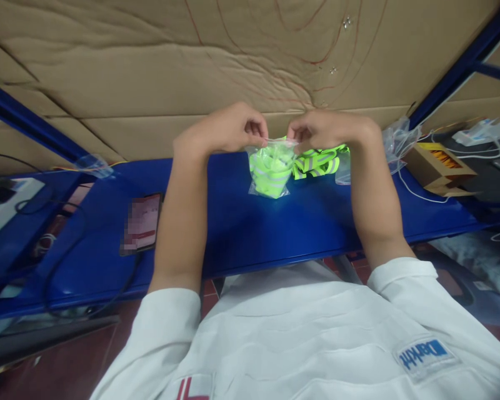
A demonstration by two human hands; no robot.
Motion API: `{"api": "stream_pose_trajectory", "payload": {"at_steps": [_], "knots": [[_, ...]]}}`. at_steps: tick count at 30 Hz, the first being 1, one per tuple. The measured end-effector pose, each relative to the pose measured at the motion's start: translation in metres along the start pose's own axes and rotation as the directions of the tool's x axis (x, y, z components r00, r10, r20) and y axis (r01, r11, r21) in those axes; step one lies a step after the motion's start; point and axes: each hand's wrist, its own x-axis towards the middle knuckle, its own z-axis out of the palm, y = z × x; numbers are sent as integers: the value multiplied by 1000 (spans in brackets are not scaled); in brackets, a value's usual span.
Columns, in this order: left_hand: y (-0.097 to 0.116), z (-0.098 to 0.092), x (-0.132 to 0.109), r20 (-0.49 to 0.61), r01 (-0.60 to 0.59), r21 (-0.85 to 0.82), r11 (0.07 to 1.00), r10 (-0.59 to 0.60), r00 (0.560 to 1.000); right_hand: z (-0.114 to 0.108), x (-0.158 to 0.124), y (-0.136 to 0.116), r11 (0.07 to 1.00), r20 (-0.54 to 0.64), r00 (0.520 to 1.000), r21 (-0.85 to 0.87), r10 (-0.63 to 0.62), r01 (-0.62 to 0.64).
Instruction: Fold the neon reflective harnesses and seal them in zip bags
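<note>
A clear plastic bag (271,173) hangs upright over the blue table, with neon yellow-green reflective strap (270,180) folded inside it. My left hand (235,129) pinches the bag's top edge at its left corner. At the right corner of the same edge, the fingers of my right hand (319,130) are closed on the plastic. Behind the bag and below my right hand lies a pile of more neon reflective straps (319,162), partly hidden. Another flat clear bag (343,171) rests by my right forearm.
A phone (144,222) lies on the blue table (275,239) left of my left forearm, with a dark cable near it. Crumpled clear bags (395,141) and an open cardboard box (437,166) stand to the right. A cardboard wall (129,83) rises behind the table.
</note>
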Motion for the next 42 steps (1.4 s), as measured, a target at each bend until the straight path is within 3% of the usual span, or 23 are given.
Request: {"api": "stream_pose_trajectory", "payload": {"at_steps": [9,16,22,24,26,27,29,34,42], "knots": [[-9,-4,-1,6,25,27,999,-25,1000,0,2,-1,1000,-94,995,24,20,-18],[-10,-10,-5,-7,15,10,1000,-15,1000,2,1,-4,999,-215,976,-28,-43,38],[-9,-13,-4,-51,115,89,989,-111,993,2,7,6,999,-86,996,46,-20,24],[-14,-16,-6,-81,182,155,971,-172,982,-2,6,13,997,-96,995,81,24,-16],[-26,-21,-10,-188,284,211,935,-247,951,-5,3,23,993,-148,983,64,108,-99],[-34,-23,-12,-288,356,221,908,-288,914,-7,1,28,988,-165,974,33,157,-154],[-55,-26,-17,-383,471,215,855,-370,846,-9,-1,40,966,-153,958,-50,243,-253],[-98,-29,-28,-417,638,137,758,-540,731,-10,-1,65,922,-110,933,-153,343,-357],[-107,-33,-44,-532,732,128,669,-576,620,-24,-23,89,837,-210,845,-153,491,-525]]}}
